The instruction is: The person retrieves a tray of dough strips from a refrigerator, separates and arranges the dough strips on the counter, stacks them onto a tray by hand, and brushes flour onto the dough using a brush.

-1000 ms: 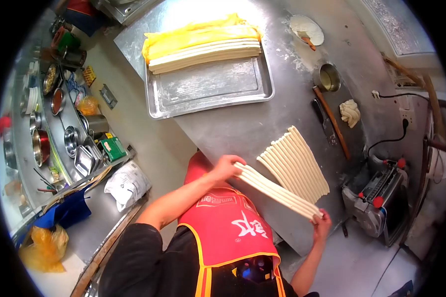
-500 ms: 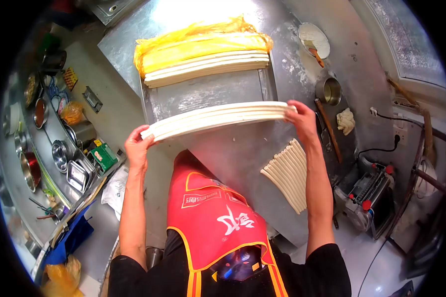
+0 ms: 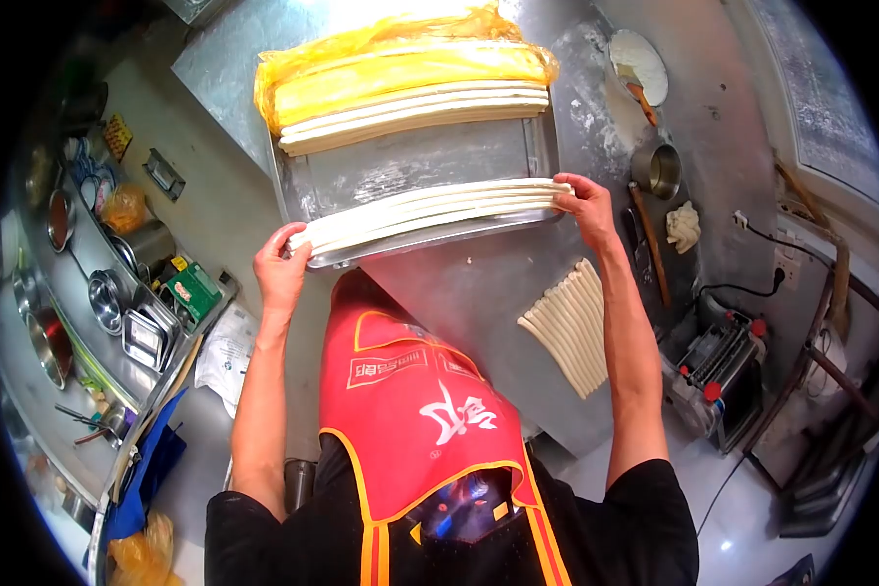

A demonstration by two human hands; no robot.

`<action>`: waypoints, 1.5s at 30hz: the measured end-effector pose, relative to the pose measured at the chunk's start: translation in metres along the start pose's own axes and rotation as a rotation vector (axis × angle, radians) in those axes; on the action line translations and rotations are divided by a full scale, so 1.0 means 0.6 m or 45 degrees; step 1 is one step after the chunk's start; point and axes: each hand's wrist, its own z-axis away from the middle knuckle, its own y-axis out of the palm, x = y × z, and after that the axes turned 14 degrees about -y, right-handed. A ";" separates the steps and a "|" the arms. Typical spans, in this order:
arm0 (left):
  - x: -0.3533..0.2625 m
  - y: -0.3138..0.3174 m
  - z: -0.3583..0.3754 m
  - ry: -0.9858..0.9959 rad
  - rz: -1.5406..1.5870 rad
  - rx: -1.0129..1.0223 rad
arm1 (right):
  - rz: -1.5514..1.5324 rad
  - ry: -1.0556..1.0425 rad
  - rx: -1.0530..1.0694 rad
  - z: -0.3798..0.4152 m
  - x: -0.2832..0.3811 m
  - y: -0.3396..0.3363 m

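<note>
Several long pale dough strips (image 3: 430, 214) stretch side by side between my two hands, over the near edge of a metal tray (image 3: 347, 178). My left hand (image 3: 281, 259) is closed on their left ends, at the tray's near left corner. At the other end my right hand (image 3: 584, 208) pinches the strips between thumb and fingers. Further back in the tray lie more dough strips (image 3: 415, 114), partly covered by a yellow plastic sheet (image 3: 400, 73). A row of shorter dough sticks (image 3: 568, 327) rests on the metal table, to the left of my right forearm.
Along the table's right side are a bowl of white flour (image 3: 639, 66) with a brush, a metal pot (image 3: 657, 171), a rolling pin (image 3: 651, 244) and a dough lump (image 3: 683, 228). A machine (image 3: 718, 366) stands lower right. Shelves with metal bowls (image 3: 107, 298) line the left.
Both hands have carried the dough strips onto the near part of the tray, where the strips now spread a little wider. The whole view has shifted slightly.
</note>
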 end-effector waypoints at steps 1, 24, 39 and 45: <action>0.006 0.005 0.000 0.028 -0.078 -0.073 | 0.042 -0.047 0.008 0.005 -0.003 0.000; -0.003 0.028 0.046 0.697 -0.982 -0.201 | 1.486 -0.523 -0.284 0.071 -0.034 0.086; -0.011 0.220 -0.011 0.809 -0.872 -0.220 | 1.233 -0.838 0.159 0.043 -0.035 0.288; -0.004 0.166 -0.017 0.921 -0.908 -0.309 | 1.277 -0.809 0.243 0.038 -0.027 0.258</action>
